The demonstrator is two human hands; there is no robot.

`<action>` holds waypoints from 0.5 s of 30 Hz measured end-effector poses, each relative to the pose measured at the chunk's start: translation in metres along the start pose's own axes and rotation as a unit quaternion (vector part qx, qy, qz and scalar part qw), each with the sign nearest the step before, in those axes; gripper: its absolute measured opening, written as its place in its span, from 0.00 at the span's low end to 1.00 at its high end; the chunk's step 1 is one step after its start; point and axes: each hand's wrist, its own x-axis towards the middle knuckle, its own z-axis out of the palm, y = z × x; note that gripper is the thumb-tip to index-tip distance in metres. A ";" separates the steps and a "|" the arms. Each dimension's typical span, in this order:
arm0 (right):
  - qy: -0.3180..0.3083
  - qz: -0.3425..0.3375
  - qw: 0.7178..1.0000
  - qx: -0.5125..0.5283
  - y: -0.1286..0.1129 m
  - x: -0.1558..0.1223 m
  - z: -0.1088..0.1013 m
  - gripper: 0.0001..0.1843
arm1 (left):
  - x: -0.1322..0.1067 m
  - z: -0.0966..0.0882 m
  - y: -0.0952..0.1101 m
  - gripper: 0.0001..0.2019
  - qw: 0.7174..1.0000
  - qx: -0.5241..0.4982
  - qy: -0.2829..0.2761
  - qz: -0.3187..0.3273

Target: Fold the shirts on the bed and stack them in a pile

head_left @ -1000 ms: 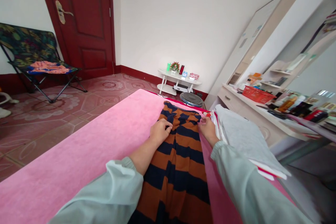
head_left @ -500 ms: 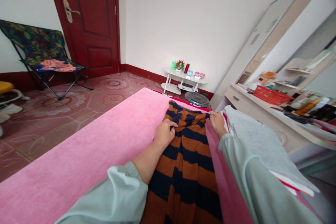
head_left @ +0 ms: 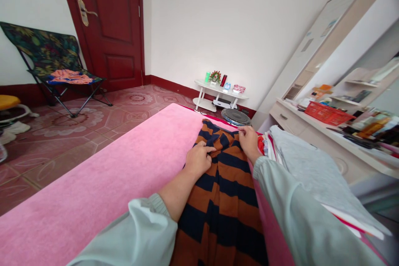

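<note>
A garment with broad brown and navy stripes (head_left: 224,199) lies lengthwise on the pink-covered surface, bunched toward its far end. My left hand (head_left: 198,159) is closed on its left side, the index finger stretched across the folds and the other fingers curled against the cloth. At the far right corner, my right hand (head_left: 249,140) pinches the garment's edge between thumb and fingers. Both forearms, in pale green sleeves, hide parts of the garment's sides. Its near end runs out of view at the bottom.
Pink bedding (head_left: 124,166) stretches to the left. Right of my right arm lies a stack of folded clothes, a grey one (head_left: 314,170) on top. Beyond it stands a dresser (head_left: 293,122) with a red basket (head_left: 328,113). A folding chair (head_left: 52,58) stands by the door.
My right hand has shifted left and slightly up with the garment's far right corner, drawing it inward. My left index finger has straightened out over the cloth. The view has shifted slightly.
</note>
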 end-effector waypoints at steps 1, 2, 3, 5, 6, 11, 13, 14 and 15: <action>-0.039 -0.009 0.999 0.020 -0.009 -0.001 0.003 0.15 | 0.000 0.000 0.000 0.22 1.000 0.006 -0.002 0.002; -0.081 -0.013 0.996 0.038 -0.017 -0.001 0.008 0.16 | 0.000 0.000 0.000 0.21 1.000 0.011 -0.004 0.003; -0.119 -0.013 0.992 0.050 -0.025 0.000 0.013 0.16 | 0.000 0.000 0.000 0.21 1.000 0.014 -0.006 0.005; -0.171 -0.011 0.984 0.056 -0.037 0.000 0.024 0.18 | 0.000 0.001 -0.001 0.21 1.000 0.017 -0.008 0.011; -0.186 -0.009 0.981 0.054 -0.042 0.000 0.030 0.19 | 0.001 0.002 -0.002 0.20 1.000 0.017 -0.007 0.017; -0.203 0.012 0.978 0.049 -0.050 -0.008 0.039 0.07 | 0.000 0.002 -0.003 0.20 0.999 0.019 -0.001 0.037; -0.189 0.030 0.980 0.059 -0.053 -0.008 0.036 0.03 | 0.000 0.002 -0.003 0.20 0.999 0.020 0.001 0.035; -0.178 0.040 0.981 0.069 -0.055 -0.008 0.035 0.03 | -0.001 0.002 -0.003 0.20 0.999 0.020 0.001 0.034; -0.167 0.050 0.981 0.083 -0.057 -0.006 0.033 0.04 | -0.001 0.002 -0.002 0.20 0.999 0.017 0.002 0.032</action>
